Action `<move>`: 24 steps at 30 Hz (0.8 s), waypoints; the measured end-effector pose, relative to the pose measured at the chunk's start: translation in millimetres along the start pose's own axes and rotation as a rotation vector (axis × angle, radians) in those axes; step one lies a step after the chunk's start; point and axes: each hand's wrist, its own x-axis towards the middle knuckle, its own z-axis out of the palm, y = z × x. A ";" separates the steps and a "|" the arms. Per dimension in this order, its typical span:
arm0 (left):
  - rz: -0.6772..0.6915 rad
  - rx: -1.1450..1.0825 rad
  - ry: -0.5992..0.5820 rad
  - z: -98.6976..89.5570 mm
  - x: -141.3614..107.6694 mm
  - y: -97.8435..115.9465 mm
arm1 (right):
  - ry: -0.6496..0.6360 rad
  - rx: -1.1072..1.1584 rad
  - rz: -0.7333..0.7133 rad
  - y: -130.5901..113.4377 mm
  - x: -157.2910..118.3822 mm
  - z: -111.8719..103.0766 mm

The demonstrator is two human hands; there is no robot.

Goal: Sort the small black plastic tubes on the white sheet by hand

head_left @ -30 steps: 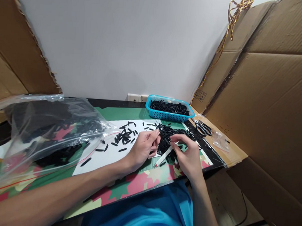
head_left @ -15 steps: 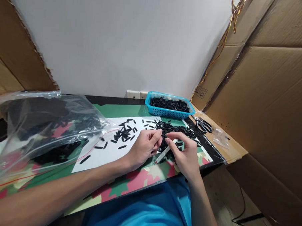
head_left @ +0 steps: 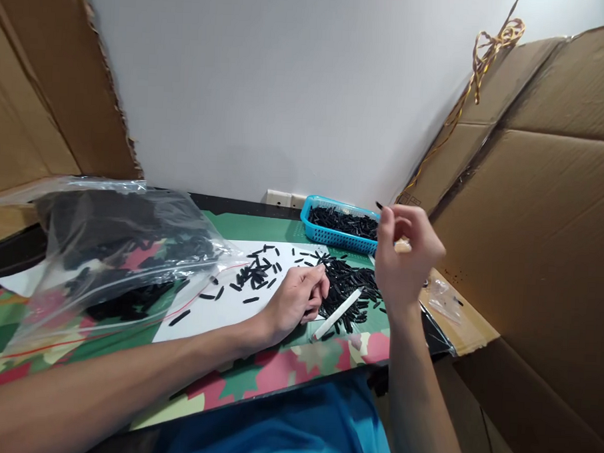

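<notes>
While our right hand (head_left: 412,251) was raised before the right end of the blue basket (head_left: 336,239), we had one small black piece (head_left: 379,205) pinched between its thumb and forefinger. Our left hand (head_left: 297,298) rested, fingers curled, beside the black heap (head_left: 347,282); whether they held anything, we could not tell. On the counter (head_left: 242,228), a large clear bag (head_left: 125,252) partly covered the white sheet (head_left: 197,323), where loose pieces (head_left: 252,274) lay scattered. A white stick (head_left: 337,315) lay across the heap's near side. Our right hand and forearm hid the basket's far corner. We counted one basket, one stick, one large bag and, at right, one small bag (head_left: 443,301); the heaped pieces were too many to count.
</notes>
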 end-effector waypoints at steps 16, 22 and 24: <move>0.010 0.019 0.107 1.1 -2.2 9.9 | -0.798 0.220 0.343 -23.7 -93.1 -23.7; 0.111 0.076 0.158 0.7 -2.0 7.8 | -0.714 0.218 0.445 -24.6 -106.7 -9.3; 0.083 0.050 0.135 1.0 -2.3 7.1 | -0.691 0.220 0.454 -25.2 -109.2 -7.4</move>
